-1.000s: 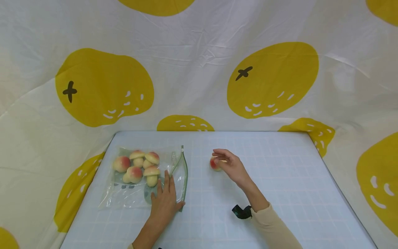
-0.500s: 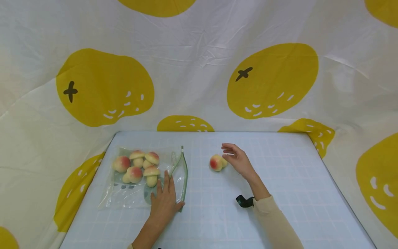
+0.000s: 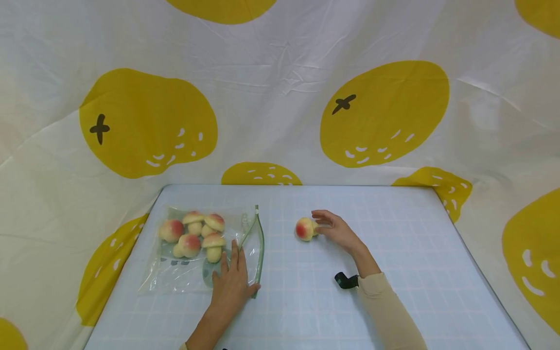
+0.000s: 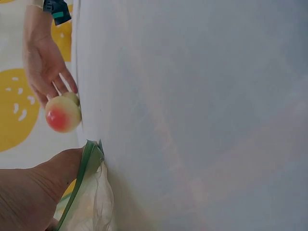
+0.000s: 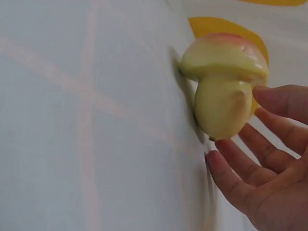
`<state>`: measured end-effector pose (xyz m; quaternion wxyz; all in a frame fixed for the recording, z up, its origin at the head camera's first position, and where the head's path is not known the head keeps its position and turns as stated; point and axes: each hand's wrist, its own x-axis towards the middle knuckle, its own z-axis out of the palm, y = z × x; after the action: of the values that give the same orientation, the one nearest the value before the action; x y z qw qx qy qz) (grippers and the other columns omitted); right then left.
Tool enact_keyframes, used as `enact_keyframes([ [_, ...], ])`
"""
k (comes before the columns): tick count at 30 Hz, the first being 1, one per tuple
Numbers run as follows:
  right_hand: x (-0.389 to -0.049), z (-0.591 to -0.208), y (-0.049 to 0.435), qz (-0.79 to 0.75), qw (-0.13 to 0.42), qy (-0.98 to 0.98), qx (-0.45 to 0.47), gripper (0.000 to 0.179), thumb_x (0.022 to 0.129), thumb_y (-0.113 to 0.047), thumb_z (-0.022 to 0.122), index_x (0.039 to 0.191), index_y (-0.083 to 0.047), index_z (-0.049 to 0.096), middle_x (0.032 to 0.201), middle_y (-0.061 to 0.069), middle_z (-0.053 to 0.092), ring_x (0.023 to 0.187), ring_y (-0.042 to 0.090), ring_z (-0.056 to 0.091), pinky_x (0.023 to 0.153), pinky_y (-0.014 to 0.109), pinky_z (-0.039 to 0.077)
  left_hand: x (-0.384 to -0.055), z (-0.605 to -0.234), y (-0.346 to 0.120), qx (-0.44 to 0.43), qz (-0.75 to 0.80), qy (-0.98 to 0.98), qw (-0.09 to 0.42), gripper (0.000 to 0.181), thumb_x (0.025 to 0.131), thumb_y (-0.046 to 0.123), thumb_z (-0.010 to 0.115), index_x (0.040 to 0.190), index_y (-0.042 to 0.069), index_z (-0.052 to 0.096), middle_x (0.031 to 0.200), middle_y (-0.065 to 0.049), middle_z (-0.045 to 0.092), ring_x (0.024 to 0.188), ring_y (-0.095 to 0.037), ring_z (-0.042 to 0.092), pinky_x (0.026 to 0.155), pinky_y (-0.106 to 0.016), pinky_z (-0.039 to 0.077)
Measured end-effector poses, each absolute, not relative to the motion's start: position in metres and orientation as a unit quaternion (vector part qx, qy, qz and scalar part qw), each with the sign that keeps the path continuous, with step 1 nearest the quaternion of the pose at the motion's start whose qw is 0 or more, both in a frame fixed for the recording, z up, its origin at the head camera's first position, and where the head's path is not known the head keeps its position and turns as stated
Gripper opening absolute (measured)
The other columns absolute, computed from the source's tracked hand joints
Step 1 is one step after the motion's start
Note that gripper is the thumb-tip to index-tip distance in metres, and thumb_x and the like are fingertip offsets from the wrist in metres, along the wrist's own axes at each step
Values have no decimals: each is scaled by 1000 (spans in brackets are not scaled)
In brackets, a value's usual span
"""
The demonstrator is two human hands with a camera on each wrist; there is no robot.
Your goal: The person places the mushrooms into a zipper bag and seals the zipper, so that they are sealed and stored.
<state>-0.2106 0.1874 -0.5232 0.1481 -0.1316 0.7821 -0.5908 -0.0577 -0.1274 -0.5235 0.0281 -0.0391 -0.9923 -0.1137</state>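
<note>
A toy mushroom [image 3: 305,229] with a red-and-yellow cap and pale stem lies on its side on the table, right of the bag. My right hand [image 3: 341,235] is just right of it, fingers apart and loosely bent around the stem end. In the right wrist view the thumb tip overlaps the edge of the mushroom [image 5: 221,91], and the other fingertips are spread near the stem's end. My left hand [image 3: 230,286] lies with fingers extended on a clear zip bag [image 3: 175,282], its thumb at the green zip edge. Several similar mushrooms [image 3: 171,230] are inside the bag.
The table [image 3: 393,272] has a pale blue checked cover. Behind it hangs a white cloth [image 3: 271,112] with large yellow fruit prints. A black wrist device [image 3: 346,280] sits at the right sleeve's cuff. The bag's green-edged mouth [image 3: 261,243] gapes toward the loose mushroom.
My right hand has moved off the loose mushroom's cap to the right, then down beside its stem, so the cap shows fully. My left hand and the bag have stayed put.
</note>
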Motion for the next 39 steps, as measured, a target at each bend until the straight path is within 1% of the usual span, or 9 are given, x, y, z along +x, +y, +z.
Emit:
enact_keyframes([
  [6,-212,-528,188,-582,162,785,-137,53,93,-5,69,142,-1,52,140,15,56,127,34,51,101,49,42,-57,-523,-128,-41,-111,-993,29,113,69,48,89,150,-8,34,163,-24,14,136,-55,33,85,-74,42],
  [13,-212,-530,187,-571,167,789,-158,55,92,0,67,143,5,48,136,21,56,126,39,51,102,53,41,-56,-522,-128,-44,-110,-993,29,113,70,48,89,150,-8,34,163,-25,14,136,-55,33,84,-74,43],
  [18,-208,-519,183,-561,178,793,-158,52,92,3,66,142,6,49,136,22,56,126,40,50,101,51,42,-56,-522,-129,-49,-105,-993,33,113,70,48,89,150,-9,33,163,-25,14,135,-55,33,83,-73,44],
  [22,-200,-503,180,-557,179,794,-165,48,91,3,67,138,5,54,132,22,58,122,39,53,100,49,44,-57,-522,-129,-51,-102,-993,37,113,70,49,89,149,-9,34,162,-25,15,135,-55,34,83,-72,45],
  [25,-197,-499,179,-554,173,797,-168,45,92,2,67,135,4,56,128,21,60,119,39,55,99,49,45,-57,-522,-129,-51,-100,-993,37,113,70,49,89,149,-9,34,162,-25,15,135,-55,34,83,-72,45],
  [27,-197,-501,178,-554,169,798,-166,44,92,2,67,135,4,56,128,21,61,118,39,55,99,50,44,-56,-522,-129,-50,-101,-993,35,112,70,49,89,149,-9,34,162,-25,15,135,-55,34,83,-72,45],
  [30,-202,-516,180,-553,164,801,-163,45,92,-1,68,136,0,57,127,18,62,118,36,56,98,50,44,-56,-522,-129,-48,-104,-993,32,112,70,49,89,150,-9,34,163,-24,14,135,-55,34,84,-72,44],
  [34,-210,-533,183,-546,162,806,-163,46,92,-7,70,136,-6,58,123,12,64,115,30,57,96,45,46,-57,-522,-129,-46,-105,-993,27,112,71,49,88,150,-9,33,163,-24,14,136,-55,33,84,-72,44],
  [39,-210,-532,182,-540,163,811,-158,44,93,-11,71,135,-8,59,120,11,64,112,28,58,95,42,46,-57,-523,-129,-45,-108,-993,21,112,71,48,88,150,-8,32,163,-24,13,137,-54,31,85,-73,43],
])
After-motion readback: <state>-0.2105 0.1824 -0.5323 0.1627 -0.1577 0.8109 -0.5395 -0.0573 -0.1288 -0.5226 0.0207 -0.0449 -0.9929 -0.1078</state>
